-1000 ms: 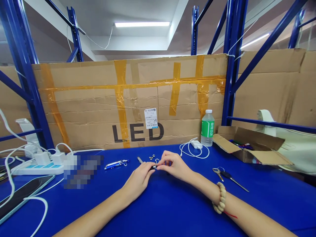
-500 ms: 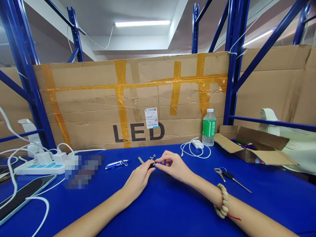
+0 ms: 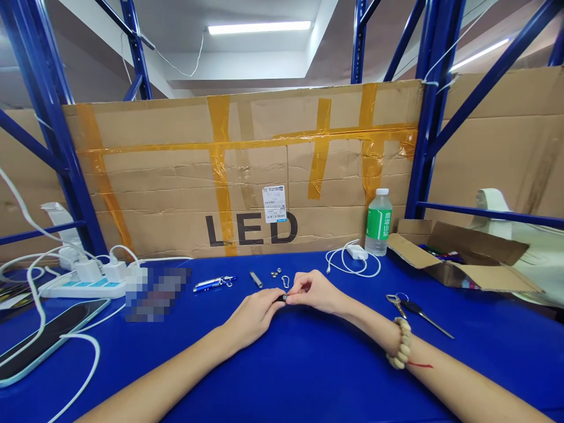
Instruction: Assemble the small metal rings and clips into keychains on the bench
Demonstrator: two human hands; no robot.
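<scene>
My left hand (image 3: pixel 252 316) and my right hand (image 3: pixel 316 291) meet fingertip to fingertip over the blue table (image 3: pixel 291 376). Together they pinch a small dark cylindrical part (image 3: pixel 281 298) with a shiny end. Just beyond my fingers lie a small silver clip (image 3: pixel 285 281), a few tiny round button cells (image 3: pixel 275 272) and a short silver tube (image 3: pixel 256 279). A blue pen-shaped flashlight (image 3: pixel 214 284) with a clip lies to the left of them. My right wrist wears a beaded bracelet (image 3: pixel 400 351).
A taped cardboard sheet marked LED (image 3: pixel 251 176) closes the back. A water bottle (image 3: pixel 378 222), white charger and cable (image 3: pixel 355 258), open carton (image 3: pixel 462 261) and keys (image 3: pixel 412 306) are at right. Power strip (image 3: pixel 83 283), white cables and a phone (image 3: pixel 48 339) are at left.
The view has tilted and shifted slightly. My hands drew a little nearer to me with the dark part, leaving the silver tube and clip uncovered on the table.
</scene>
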